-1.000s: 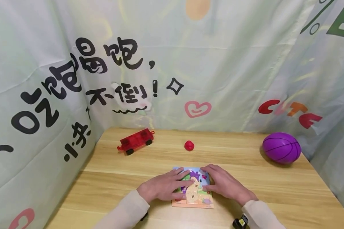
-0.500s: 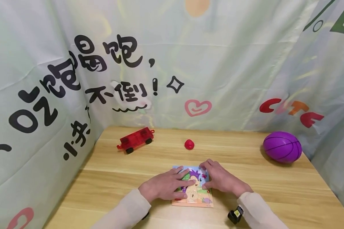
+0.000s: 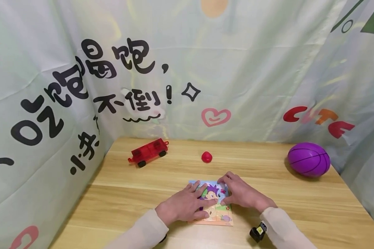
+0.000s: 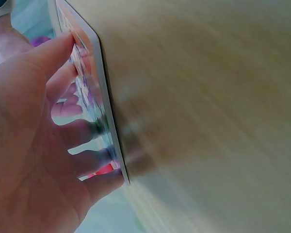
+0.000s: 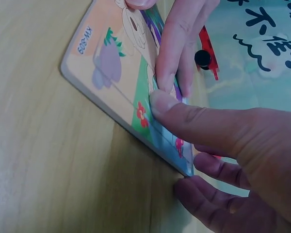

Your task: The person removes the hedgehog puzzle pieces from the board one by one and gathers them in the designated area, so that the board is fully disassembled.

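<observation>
A square jigsaw puzzle (image 3: 225,218) with a cartoon animal with purple hair lies flat on the table in its tray. My left hand (image 3: 184,204) rests on its left half, fingers spread over the picture. In the left wrist view the left thumb (image 4: 53,53) lies near the puzzle's front edge. At the far right corner, my right hand (image 3: 244,194) grips the puzzle between thumb and fingers. The right wrist view shows the right thumb (image 5: 165,103) on the picture and a fingertip (image 5: 185,188) at the board's corner. The left hand hides part of the picture.
A red toy wagon (image 3: 148,152) stands at the back left of the wooden table (image 3: 127,200). Behind the puzzle sits a small red lump (image 3: 207,157). A purple ball (image 3: 309,159) is near the right edge. Printed cloth (image 3: 252,76) hangs around the table.
My left hand has slid slightly right across the puzzle, and its index finger reaches farther over the picture. The right hand shifted a little toward the far corner, then stayed there.
</observation>
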A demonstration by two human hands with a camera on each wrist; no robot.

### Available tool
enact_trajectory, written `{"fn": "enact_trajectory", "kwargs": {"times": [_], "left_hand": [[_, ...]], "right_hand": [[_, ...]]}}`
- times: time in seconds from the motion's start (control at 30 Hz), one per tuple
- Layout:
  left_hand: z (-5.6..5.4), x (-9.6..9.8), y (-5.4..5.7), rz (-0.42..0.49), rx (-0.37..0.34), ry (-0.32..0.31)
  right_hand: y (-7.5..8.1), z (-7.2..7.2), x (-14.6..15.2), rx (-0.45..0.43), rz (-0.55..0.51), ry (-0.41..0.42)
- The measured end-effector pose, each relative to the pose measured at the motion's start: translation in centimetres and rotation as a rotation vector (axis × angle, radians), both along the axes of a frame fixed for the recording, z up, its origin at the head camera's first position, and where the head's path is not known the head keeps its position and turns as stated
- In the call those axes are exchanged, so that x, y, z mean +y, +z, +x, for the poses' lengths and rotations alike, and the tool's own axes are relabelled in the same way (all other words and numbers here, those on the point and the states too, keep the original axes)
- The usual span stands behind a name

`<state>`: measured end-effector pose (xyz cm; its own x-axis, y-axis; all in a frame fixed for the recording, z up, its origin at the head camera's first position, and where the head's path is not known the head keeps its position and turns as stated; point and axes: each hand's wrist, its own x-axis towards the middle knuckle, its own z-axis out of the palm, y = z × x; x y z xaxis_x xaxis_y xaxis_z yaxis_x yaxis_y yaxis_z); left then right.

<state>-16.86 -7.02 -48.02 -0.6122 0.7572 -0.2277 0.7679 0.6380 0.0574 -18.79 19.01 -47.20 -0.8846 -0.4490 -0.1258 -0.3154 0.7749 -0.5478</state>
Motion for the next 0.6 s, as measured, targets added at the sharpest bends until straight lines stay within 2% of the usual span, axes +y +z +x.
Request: {"fn": "enact_trajectory", "kwargs": {"times": [0.2, 0.6], "left_hand": [[0.0, 0.0, -0.2, 0.017, 0.006, -0.004], [-0.1, 0.1, 0.1, 0.010, -0.021, 0.006]], "right_hand": [[0.0, -0.1, 0.1, -0.017, -0.015, 0.002], [0.3, -1.0, -0.2, -0.065, 0.011, 0.011]]}}
